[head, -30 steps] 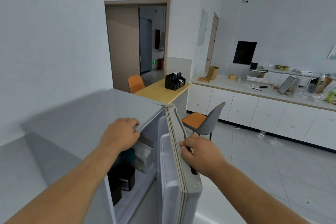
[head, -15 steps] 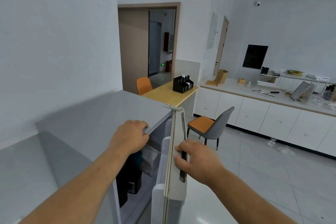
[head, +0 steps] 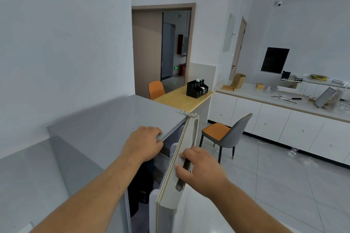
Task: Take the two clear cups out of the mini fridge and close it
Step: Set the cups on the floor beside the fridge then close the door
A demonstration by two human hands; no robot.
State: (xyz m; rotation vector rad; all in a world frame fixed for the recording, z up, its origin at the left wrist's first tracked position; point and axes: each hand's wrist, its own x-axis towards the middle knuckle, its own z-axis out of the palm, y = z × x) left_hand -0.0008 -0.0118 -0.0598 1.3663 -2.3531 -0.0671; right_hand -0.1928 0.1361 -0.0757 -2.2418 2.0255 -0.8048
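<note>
White-walled kitchen. Grey mini fridge (head: 113, 128) part-open: left hand (head: 144, 145) grips its top front lip, right hand (head: 200, 168) curls fingers round pale door (head: 187, 138) at the handle. Clear cups not visible inside; removal and closing seemingly remain.

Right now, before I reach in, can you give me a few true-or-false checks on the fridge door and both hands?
1. The fridge door is shut. False: it stands open.
2. The right hand grips the door by its handle recess. True.
3. The left hand holds a clear cup. False: it grips the top front edge of the mini fridge, with no cup in it.
4. A grey chair with an orange seat stands beyond the door. True.
</note>
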